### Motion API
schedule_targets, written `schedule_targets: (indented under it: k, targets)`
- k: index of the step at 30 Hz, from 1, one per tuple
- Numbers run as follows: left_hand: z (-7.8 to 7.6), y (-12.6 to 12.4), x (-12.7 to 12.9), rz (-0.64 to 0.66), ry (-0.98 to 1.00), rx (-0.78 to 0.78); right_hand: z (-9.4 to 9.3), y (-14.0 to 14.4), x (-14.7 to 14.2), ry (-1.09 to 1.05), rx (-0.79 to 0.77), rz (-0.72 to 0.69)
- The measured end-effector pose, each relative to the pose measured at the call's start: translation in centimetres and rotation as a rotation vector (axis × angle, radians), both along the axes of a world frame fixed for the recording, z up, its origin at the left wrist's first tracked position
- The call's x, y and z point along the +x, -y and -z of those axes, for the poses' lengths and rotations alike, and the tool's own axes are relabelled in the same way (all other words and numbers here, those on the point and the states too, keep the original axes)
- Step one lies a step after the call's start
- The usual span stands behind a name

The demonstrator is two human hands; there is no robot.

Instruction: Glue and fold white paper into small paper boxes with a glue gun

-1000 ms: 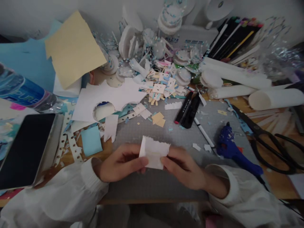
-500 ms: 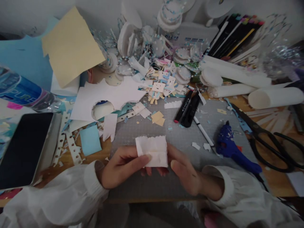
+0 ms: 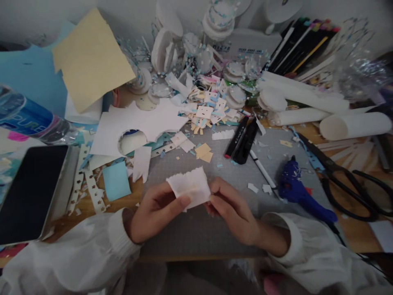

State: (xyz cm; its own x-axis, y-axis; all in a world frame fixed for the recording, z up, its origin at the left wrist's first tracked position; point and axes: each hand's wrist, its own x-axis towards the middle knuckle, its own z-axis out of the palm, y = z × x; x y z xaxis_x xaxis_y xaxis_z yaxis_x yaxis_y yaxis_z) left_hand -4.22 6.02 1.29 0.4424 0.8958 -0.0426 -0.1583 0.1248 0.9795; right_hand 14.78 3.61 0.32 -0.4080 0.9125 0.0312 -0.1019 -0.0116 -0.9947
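Observation:
A small white piece of paper point(image 3: 192, 185) with a ragged top edge is held tilted above the grey cutting mat point(image 3: 184, 241). My left hand point(image 3: 155, 213) grips its left side, thumb on the front and the other fingers behind. At its lower right corner, my right hand point(image 3: 236, 211) pinches the edge between thumb and fingers. Behind the paper, some fingertips are hidden. Small yellow paper squares point(image 3: 204, 152) and white scraps point(image 3: 252, 188) lie on the mat beyond and to the right.
On the right are a blue glue gun point(image 3: 296, 184) and black scissors point(image 3: 346, 180). Black markers point(image 3: 244, 141) lie mid-mat. A phone point(image 3: 33, 192), a water bottle point(image 3: 33, 119) and a cut white sheet point(image 3: 107, 133) sit left. Paper figures point(image 3: 211, 106) pile up behind.
The paper has tilted, its right side rising, and shifted slightly left. My right hand's thumb and fingers have closed on its lower right corner.

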Motion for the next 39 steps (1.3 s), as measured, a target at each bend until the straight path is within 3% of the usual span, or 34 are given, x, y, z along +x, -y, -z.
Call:
schedule_targets:
  k: [3, 7, 12, 17, 20, 28, 39]
  targets:
    - [0.3, 0.0, 0.1, -0.098, 0.044, -0.018, 0.2, 0.0, 0.0, 0.037, 0.018, -0.023]
    - [0.6, 0.1, 0.2, -0.110, 0.058, -0.057, 0.5, 0.0, 0.1, 0.118, 0.062, -0.073]
    - [0.6, -0.1, 0.1, -0.054, 0.116, -0.155, -0.1, -0.2, 0.2, 0.082, 0.141, -0.145]
    - [0.3, -0.1, 0.0, 0.006, 0.174, -0.250, -0.7, -0.4, -0.1, 0.028, -0.018, -0.162]
    - [0.1, -0.1, 0.1, 0.054, 0.185, -0.277, -0.6, -0.3, -0.4, 0.014, -0.016, -0.195]
    - [0.0, 0.2, 0.3, 0.111, 0.213, -0.334, 0.0, 0.6, -0.9, 0.016, -0.017, -0.091]
    - [0.0, 0.3, 0.9, 0.017, 0.124, -0.291, 0.3, 0.9, -1.2, 0.150, 0.023, -0.008]
